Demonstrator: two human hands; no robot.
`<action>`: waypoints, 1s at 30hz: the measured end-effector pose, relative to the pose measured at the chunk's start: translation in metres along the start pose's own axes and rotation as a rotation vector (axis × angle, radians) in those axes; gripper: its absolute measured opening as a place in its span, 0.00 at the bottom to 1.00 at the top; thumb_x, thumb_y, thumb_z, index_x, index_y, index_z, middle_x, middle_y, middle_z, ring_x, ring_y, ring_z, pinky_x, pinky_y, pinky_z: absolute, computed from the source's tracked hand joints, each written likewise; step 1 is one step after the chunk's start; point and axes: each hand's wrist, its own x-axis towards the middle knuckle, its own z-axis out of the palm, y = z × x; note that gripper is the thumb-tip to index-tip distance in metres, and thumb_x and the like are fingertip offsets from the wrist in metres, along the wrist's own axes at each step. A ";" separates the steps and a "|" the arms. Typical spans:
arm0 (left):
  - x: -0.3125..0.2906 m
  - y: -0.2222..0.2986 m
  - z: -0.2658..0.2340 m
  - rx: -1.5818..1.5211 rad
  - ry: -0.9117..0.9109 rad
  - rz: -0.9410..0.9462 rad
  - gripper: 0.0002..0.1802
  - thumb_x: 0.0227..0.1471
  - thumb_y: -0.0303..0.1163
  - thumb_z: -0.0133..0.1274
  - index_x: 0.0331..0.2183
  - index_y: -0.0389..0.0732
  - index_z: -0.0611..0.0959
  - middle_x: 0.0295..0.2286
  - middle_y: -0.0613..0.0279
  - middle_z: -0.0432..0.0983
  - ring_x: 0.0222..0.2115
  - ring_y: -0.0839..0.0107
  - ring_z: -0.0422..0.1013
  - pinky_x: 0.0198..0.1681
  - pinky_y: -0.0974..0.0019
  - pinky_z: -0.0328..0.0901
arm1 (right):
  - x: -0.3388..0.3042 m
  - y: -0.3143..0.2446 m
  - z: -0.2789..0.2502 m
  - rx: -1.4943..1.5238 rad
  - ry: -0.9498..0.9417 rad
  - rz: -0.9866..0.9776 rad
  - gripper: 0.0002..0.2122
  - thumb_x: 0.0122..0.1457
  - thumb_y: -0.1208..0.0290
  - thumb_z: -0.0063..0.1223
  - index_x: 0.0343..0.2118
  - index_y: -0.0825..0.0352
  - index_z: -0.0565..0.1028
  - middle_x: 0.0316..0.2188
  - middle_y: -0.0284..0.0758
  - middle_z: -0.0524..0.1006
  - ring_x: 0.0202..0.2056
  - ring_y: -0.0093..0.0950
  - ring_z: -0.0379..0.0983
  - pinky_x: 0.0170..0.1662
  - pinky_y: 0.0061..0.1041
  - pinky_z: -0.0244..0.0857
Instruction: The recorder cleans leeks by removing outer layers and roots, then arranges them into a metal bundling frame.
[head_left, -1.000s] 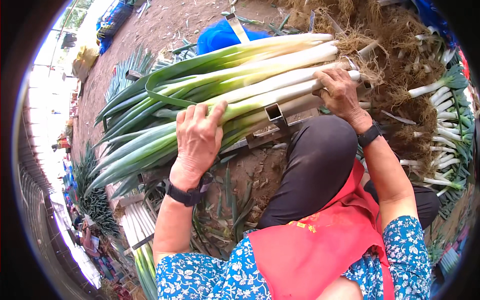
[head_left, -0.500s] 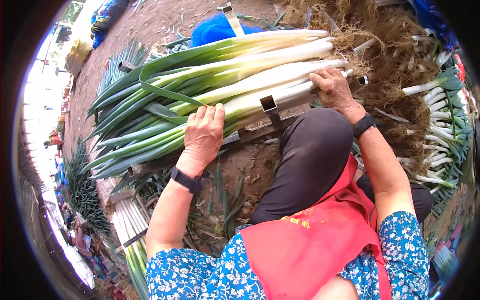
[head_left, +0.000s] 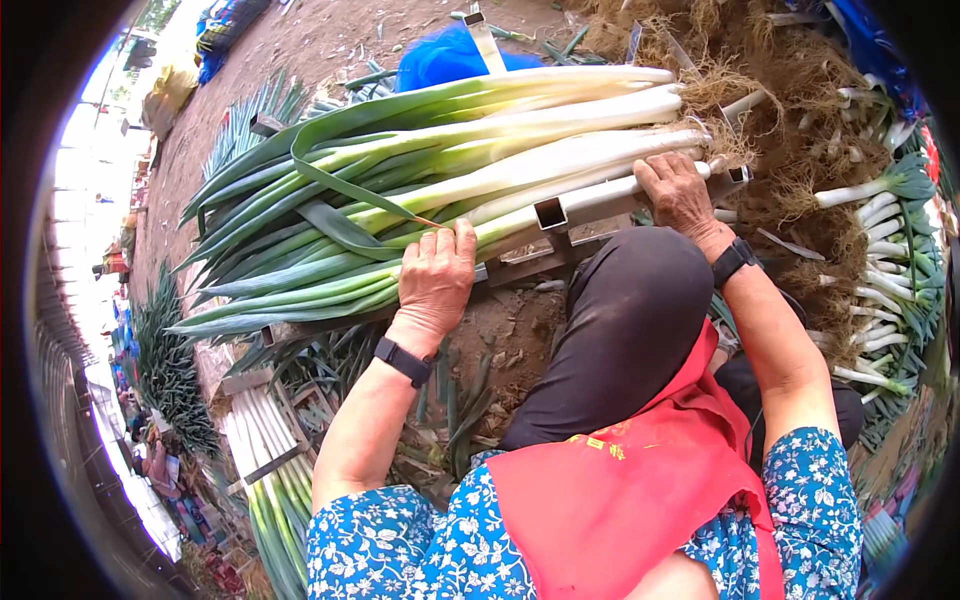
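A thick pile of leeks (head_left: 440, 160) lies lengthwise on a metal rack (head_left: 555, 235), green leaves to the left and white stems with roots to the right. My left hand (head_left: 438, 278) is closed over the nearest leek (head_left: 600, 193) where its stem turns green. Near that leek's root end, my right hand (head_left: 682, 198) grips its white stem, thumb and fingers curled round it. The held leek lies at the rack's near side, against an upright square post. A bent leaf (head_left: 350, 188) crosses the pile and ends by my left fingers.
Trimmed roots (head_left: 790, 180) heap up at the right, beside a row of smaller leeks (head_left: 880, 270). A banded leek bundle (head_left: 262, 430) lies at lower left. Blue netting (head_left: 450, 62) sits behind the rack. My bent knee (head_left: 640, 300) is close to its near side.
My left hand has slid rightward along the pile's near edge. The nearest leek has come slightly toward me, apart from the others at its white end. The view has shifted a little.
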 end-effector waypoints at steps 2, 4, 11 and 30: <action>-0.003 0.005 0.003 0.007 0.004 -0.026 0.21 0.48 0.30 0.51 0.46 0.36 0.76 0.28 0.60 0.73 0.31 0.65 0.72 0.33 0.62 0.66 | -0.003 -0.002 0.003 0.006 -0.017 0.019 0.17 0.48 0.72 0.58 0.42 0.67 0.72 0.37 0.40 0.76 0.43 0.41 0.72 0.50 0.39 0.64; -0.007 0.007 0.004 0.023 0.012 -0.061 0.20 0.48 0.30 0.51 0.45 0.35 0.76 0.28 0.61 0.73 0.30 0.65 0.72 0.32 0.62 0.66 | -0.001 -0.003 0.002 0.020 -0.026 0.008 0.14 0.49 0.71 0.56 0.40 0.66 0.72 0.37 0.39 0.75 0.43 0.40 0.72 0.50 0.38 0.64; 0.008 -0.003 0.011 -0.005 0.035 -0.038 0.19 0.47 0.29 0.51 0.44 0.37 0.75 0.29 0.59 0.72 0.30 0.63 0.71 0.34 0.61 0.66 | 0.022 -0.003 0.003 -0.122 -0.027 -0.047 0.08 0.49 0.75 0.50 0.34 0.65 0.71 0.37 0.39 0.72 0.42 0.37 0.70 0.46 0.36 0.65; -0.023 0.022 0.042 0.057 0.083 0.040 0.28 0.49 0.29 0.46 0.52 0.28 0.73 0.36 0.46 0.72 0.37 0.55 0.69 0.46 0.53 0.66 | -0.022 -0.022 0.005 -0.020 -0.361 0.300 0.26 0.53 0.67 0.50 0.56 0.70 0.69 0.59 0.45 0.66 0.60 0.46 0.62 0.63 0.44 0.54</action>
